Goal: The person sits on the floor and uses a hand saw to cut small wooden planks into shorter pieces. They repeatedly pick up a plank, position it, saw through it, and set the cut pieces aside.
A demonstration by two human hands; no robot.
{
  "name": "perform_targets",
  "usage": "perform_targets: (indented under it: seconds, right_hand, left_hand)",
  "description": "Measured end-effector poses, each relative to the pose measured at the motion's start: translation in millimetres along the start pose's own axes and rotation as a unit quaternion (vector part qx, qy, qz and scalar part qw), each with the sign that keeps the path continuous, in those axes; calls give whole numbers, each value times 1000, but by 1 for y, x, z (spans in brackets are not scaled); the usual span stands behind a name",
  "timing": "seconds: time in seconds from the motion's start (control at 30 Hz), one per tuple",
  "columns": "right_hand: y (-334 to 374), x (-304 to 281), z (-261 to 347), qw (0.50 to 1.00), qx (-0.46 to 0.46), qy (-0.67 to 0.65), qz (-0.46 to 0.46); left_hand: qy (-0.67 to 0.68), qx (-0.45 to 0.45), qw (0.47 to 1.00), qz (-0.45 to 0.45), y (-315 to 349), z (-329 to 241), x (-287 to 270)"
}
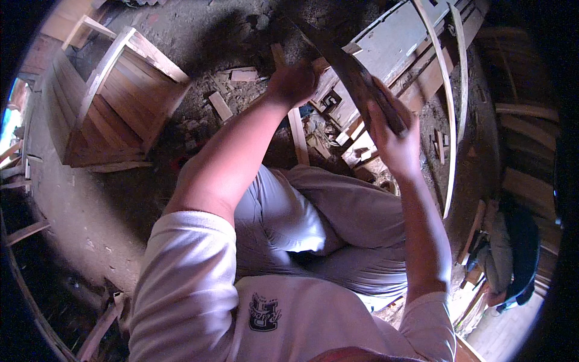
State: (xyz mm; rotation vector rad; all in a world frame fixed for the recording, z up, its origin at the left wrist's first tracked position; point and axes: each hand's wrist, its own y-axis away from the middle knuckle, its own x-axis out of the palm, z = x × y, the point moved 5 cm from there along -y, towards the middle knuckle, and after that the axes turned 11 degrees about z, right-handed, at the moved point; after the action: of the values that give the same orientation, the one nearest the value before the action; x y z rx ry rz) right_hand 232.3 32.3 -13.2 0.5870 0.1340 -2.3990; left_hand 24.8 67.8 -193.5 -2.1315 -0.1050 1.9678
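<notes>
My right hand (pixel 395 142) is wrapped around the thick end of a long, dark, blade-like tool (pixel 351 71). It slants up to the left and tapers to a thin tip; its exact kind is unclear. Farther left, my left hand (pixel 294 83) is closed beside a pale piece of wood (pixel 326 79). Its fingers face away, so what they grip is hidden. The tool's thin part passes just above and to the right of that hand. Beyond my right hand lies a long, pale board (pixel 395 41).
A slatted wooden crate (pixel 123 99) stands at the left. Wood offcuts (pixel 221 106) and chips litter the dirt floor ahead of my crossed legs. Long thin strips (pixel 447 114) stand at the right, with dark cloth (pixel 520 259) at the lower right.
</notes>
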Motion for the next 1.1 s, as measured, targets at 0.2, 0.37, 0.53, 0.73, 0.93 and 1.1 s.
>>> perform_targets:
  seconds: [0.2, 0.37, 0.53, 0.73, 0.93, 1.1]
  right_hand:
    - [12, -1, 13, 999, -12, 39, 9]
    - [116, -40, 45, 990, -3, 142, 19]
    - [137, -50, 52, 984, 68, 160, 27]
    - [29, -3, 17, 996, -31, 88, 9]
    - [-15, 12, 7, 997, -70, 28, 9]
    - [59, -17, 27, 997, -23, 62, 28]
  left_hand:
    - [33, -23, 999, -12, 2, 10, 11]
    - [158, -96, 982, 50, 3, 12, -10]
    - [142, -78, 986, 36, 2, 12, -13]
    - [28, -21, 999, -9, 4, 5, -16]
    - [22, -3, 999, 30, 0, 10, -4]
    - [89, -80, 992, 31, 5, 23, 10]
